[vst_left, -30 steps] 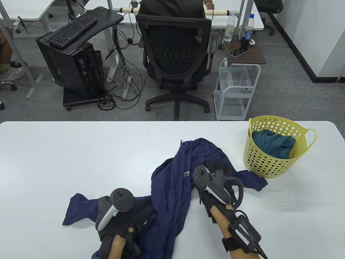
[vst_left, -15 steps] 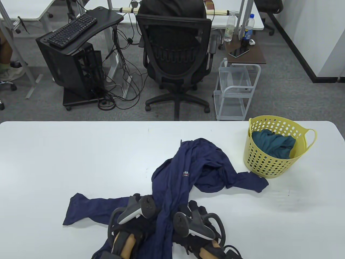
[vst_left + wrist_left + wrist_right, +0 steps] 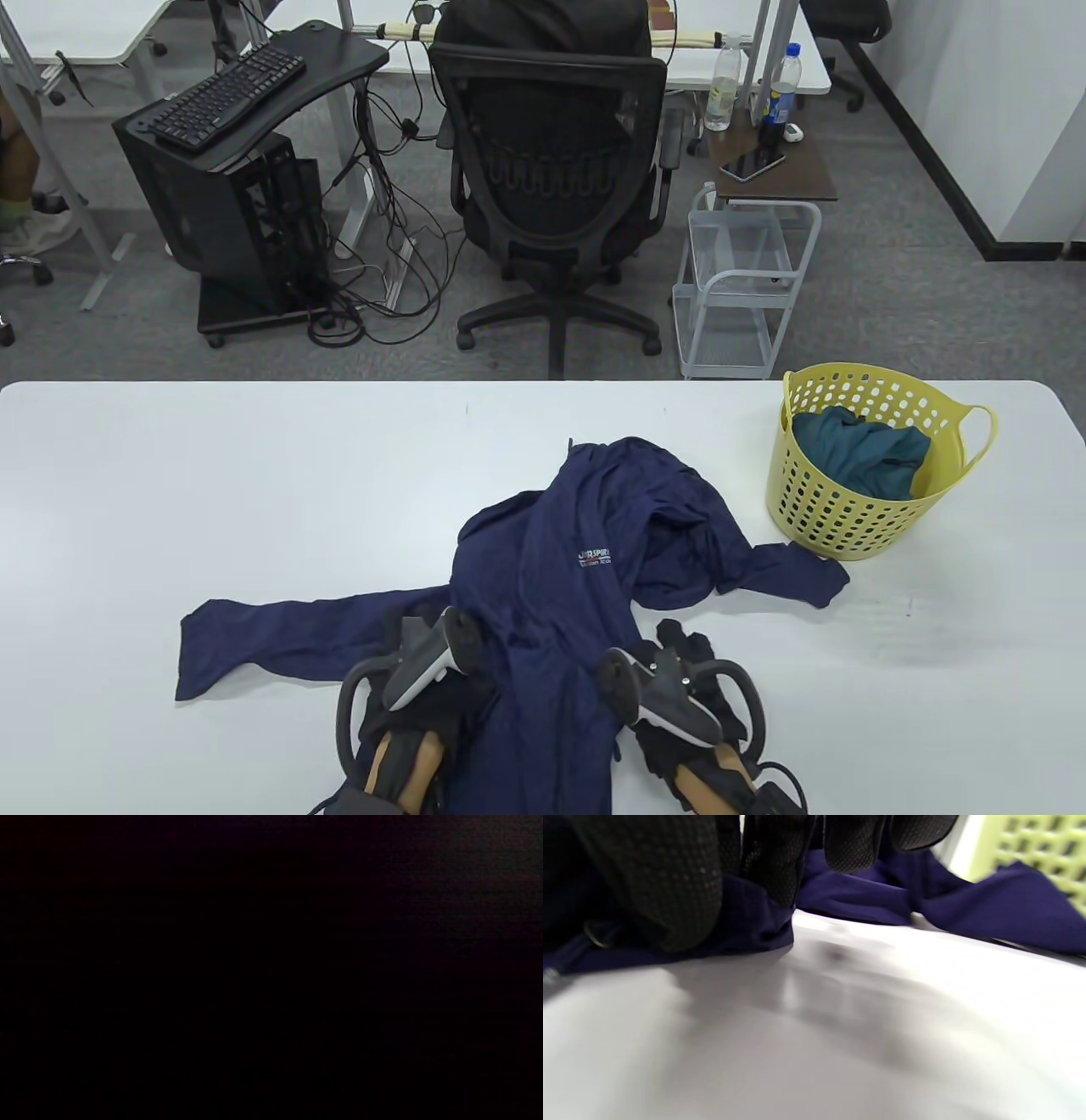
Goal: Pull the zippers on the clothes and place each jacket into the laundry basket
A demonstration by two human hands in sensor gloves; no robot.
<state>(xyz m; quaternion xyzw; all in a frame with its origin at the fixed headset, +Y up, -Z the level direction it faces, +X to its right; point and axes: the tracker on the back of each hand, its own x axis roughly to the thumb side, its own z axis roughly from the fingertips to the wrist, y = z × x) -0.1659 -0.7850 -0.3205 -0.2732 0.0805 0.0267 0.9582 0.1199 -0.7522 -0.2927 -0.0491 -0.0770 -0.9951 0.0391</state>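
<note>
Jacket (image 3: 551, 594) is spread crumpled on the bench (image 3: 254, 475), one sleeve end just touching the basket (image 3: 857, 518), which has a teal garment (image 3: 861, 458) in it. My right hand (image 3: 687, 679) has its fingers (image 3: 772, 866) pinching the hem at the near edge. Left hand (image 3: 424, 679) sits on the other side of the jacket; can't tell its grip, since that wrist view is black.
</note>
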